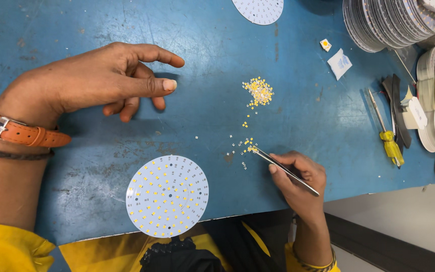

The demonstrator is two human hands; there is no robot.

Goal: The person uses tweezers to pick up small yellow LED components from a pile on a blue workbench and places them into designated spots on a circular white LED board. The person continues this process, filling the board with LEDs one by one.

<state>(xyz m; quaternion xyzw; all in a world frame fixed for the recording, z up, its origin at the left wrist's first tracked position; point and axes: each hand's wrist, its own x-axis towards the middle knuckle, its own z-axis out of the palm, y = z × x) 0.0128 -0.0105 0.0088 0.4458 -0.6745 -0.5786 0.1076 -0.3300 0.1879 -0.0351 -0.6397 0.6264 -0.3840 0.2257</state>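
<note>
Steel tweezers (285,170) sit pinched in the right hand (298,179), fingers closed around the shaft, and their long axis runs diagonally from the hand up and to the left. The tips meet a small yellow chip (251,148) in a loose scatter of chips on the blue desk (76,20); whether the chip is actually gripped or only touched cannot be told. A denser heap of yellow chips (259,91) lies further away from the person, straight beyond the tweezer tips.

The round white board (167,196), already dotted with many yellow chips, lies at the near edge of the desk, down and to the left of the tips (nearer to the right hand than to the left). The left hand (101,80) rests on the desk well apart from all of this, holding nothing, fingers loosely spread and half curled. A yellow-handled screwdriver (386,135) and stacks of bare round boards (393,22) lie off to the right.
</note>
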